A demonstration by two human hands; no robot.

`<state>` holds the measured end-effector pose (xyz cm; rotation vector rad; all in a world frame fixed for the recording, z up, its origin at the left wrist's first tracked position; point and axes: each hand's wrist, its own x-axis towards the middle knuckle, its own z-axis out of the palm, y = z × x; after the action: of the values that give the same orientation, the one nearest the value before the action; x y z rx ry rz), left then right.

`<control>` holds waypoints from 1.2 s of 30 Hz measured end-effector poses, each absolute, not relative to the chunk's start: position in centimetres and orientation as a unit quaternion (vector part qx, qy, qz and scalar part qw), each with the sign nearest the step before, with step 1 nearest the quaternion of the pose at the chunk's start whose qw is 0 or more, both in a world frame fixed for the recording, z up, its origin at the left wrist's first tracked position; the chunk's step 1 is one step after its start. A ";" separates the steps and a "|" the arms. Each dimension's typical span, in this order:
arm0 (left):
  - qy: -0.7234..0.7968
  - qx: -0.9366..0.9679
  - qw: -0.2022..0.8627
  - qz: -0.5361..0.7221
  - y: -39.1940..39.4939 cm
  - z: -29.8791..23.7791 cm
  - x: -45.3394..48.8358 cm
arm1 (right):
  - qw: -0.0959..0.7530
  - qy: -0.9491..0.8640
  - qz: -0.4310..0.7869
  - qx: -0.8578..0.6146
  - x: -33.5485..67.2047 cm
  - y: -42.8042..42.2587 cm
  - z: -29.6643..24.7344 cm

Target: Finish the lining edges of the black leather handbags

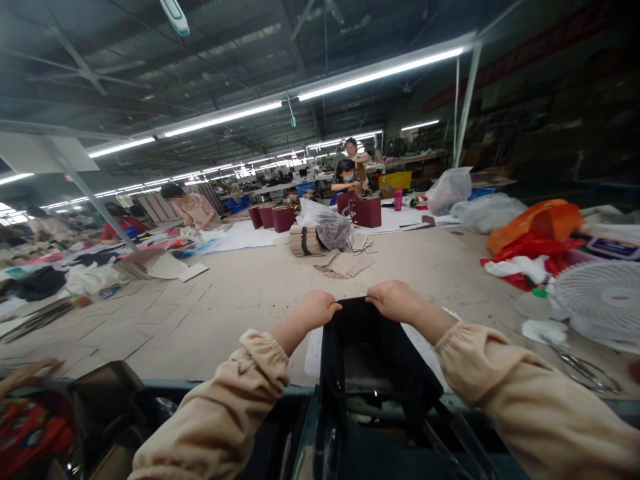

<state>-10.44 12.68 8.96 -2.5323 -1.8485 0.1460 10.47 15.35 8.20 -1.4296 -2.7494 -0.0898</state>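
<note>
A black open-topped box (373, 360) stands at the near edge of the big worktable (240, 300), in front of me. My left hand (314, 308) is closed in a fist on the far rim at its left corner. My right hand (395, 300) is closed on the same rim at the right corner. Both fists press down on the box's far wall. Beige sleeves cover both forearms. A white sheet lies under the box.
A stack of flat card pieces (306, 240) and a plastic bag (330, 225) sit mid-table. Dark red boxes (367, 212) stand farther back. A white fan (600, 300), scissors (585, 370) and an orange bag (543, 223) lie right. Other people work at the far tables.
</note>
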 end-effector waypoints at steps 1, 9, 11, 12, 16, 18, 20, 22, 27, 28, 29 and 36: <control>-0.592 -0.805 0.002 0.045 12.5 9.0 -10.4 | 0.018 -0.883 -0.030 -0.467 10.3 15.4 8.2; -0.635 -0.770 0.024 0.056 11.5 9.2 -10.3 | 0.005 -0.869 0.005 -0.494 10.5 15.6 8.7; -0.648 -0.759 0.029 0.059 11.6 9.1 -10.0 | 0.000 -0.871 0.021 -0.490 10.9 15.5 9.0; -0.653 -0.755 0.029 0.060 11.6 9.1 -9.8 | -0.004 -0.873 0.026 -0.488 11.1 15.4 9.1; -0.658 -0.751 0.032 0.052 11.8 8.7 -9.0 | -0.014 -0.866 0.007 -0.499 11.1 15.0 9.1; -0.654 -0.755 0.033 0.045 11.7 8.6 -8.9 | -0.018 -0.859 -0.010 -0.512 10.9 14.9 8.9; -0.650 -0.758 0.034 0.038 11.6 8.5 -8.9 | -0.020 -0.855 -0.020 -0.518 10.7 14.9 8.8; -0.647 -0.761 0.034 0.031 11.6 8.5 -8.9 | -0.023 -0.855 -0.024 -0.518 10.6 14.9 8.7; -0.656 -0.754 0.026 0.019 12.6 8.7 -8.1 | -0.025 -0.856 -0.022 -0.516 10.8 15.1 8.7; -0.658 -0.753 0.023 0.018 12.9 8.7 -7.9 | -0.026 -0.855 -0.019 -0.518 10.9 15.2 8.7; -0.658 -0.753 0.019 0.016 13.1 8.7 -7.8 | -0.027 -0.853 -0.013 -0.521 11.1 15.2 8.7; -0.654 -0.757 0.015 0.000 13.2 8.1 -7.4 | -0.032 -0.834 0.030 -0.550 11.6 15.3 8.5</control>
<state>-7.37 13.24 8.06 -2.3555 -2.0345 -0.0012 11.62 15.33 8.52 -1.7636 -2.6742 0.0971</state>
